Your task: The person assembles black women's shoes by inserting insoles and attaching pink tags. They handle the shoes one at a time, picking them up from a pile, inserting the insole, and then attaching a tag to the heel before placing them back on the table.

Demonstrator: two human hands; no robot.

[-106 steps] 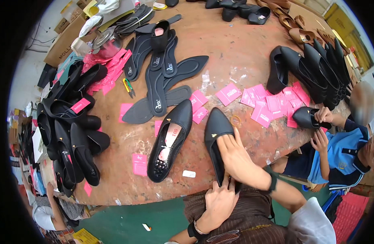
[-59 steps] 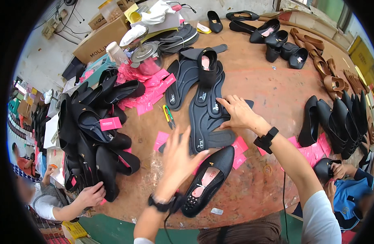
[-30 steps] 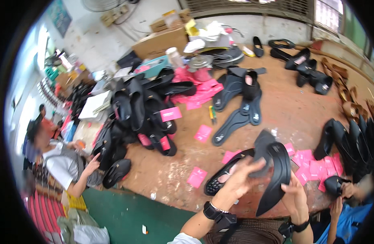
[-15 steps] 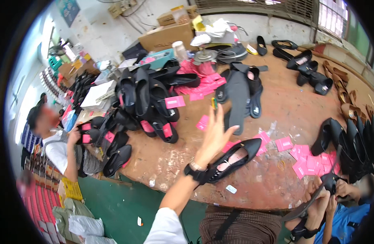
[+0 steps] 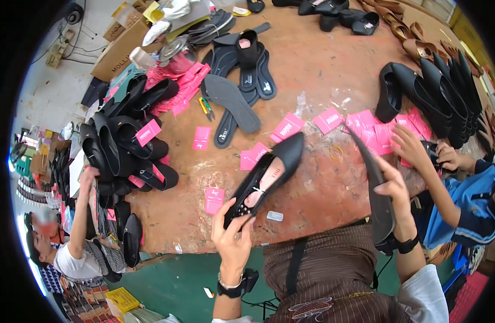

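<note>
At the near edge of the table (image 5: 323,207), pinching a black shoe (image 5: 274,175) by the heel in the left hand (image 5: 234,237), gripping a dark insole (image 5: 373,175) apart from it in the right hand (image 5: 395,191); thus handling both parts together. Beyond, no longer reaching over the insole pile (image 5: 234,99).

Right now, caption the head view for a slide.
Left hand grips a black shoe; right hand holds a dark insole.
</note>
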